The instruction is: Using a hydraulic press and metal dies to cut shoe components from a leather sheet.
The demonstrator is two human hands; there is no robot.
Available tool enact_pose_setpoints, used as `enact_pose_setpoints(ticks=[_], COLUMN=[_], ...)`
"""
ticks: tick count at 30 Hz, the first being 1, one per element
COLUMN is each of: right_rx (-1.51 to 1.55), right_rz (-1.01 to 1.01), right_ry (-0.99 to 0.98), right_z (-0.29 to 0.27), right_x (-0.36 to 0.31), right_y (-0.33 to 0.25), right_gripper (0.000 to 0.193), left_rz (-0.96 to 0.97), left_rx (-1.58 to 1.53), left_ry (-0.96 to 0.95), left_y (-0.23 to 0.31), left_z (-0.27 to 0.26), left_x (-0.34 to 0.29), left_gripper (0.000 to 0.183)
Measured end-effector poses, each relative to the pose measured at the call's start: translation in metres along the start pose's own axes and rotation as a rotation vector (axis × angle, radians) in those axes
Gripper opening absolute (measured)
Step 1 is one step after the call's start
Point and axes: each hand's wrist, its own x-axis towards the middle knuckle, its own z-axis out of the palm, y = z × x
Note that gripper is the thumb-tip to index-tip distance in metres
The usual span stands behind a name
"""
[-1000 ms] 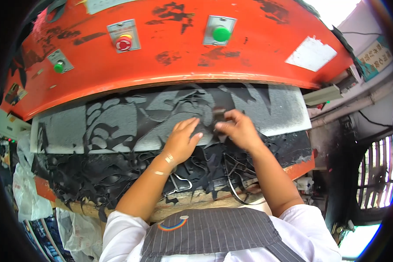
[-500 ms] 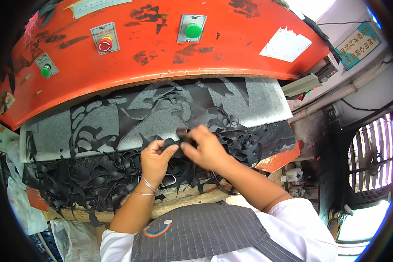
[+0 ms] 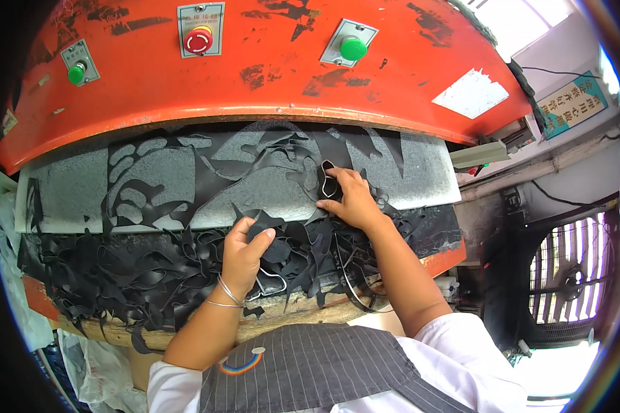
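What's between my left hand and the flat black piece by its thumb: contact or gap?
Touching: the head view shows your left hand pinching the flat black piece, thumb over its surface.

Lettering on wall sign, button plate

We note both arms reaching forward and inward, bent at the elbows. Our left hand pinches between thumb and curled fingers, thumb side up, the wrist nearly straight. Our right hand is set farther forward (back uppermost), fingers bent in a grip, thumb pointing left. The hands are apart.
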Motion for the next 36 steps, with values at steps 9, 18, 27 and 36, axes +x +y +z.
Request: enact_pose_setpoints(ticks=[9, 18, 27, 36], right_rx=[-0.092, -0.093, 0.006, 0.594], right_rz=[-0.058, -0.050, -0.059, -0.050], right_ry=[0.184, 0.216, 0.371, 0.776], right_z=[0.016, 0.016, -0.030, -0.100], right_x=[0.000, -0.003, -0.028, -0.007], right_y=[0.000, -0.008, -0.048, -0.115], right_gripper=[0.061, 0.061, 0.099, 0.027], left_rz=[-0.085, -0.008, 0.642, 1.232], left_rx=[0.048, -0.211, 0.567, 1.107], left_ry=[-0.056, -0.069, 0.513, 0.726], left_y=[0.001, 0.038, 0.157, 0.250], left_z=[-0.003, 0.000, -0.094, -0.122], left_x=[0.003, -0.004, 0.011, -0.027], left_gripper=[0.010, 0.011, 0.024, 0.025])
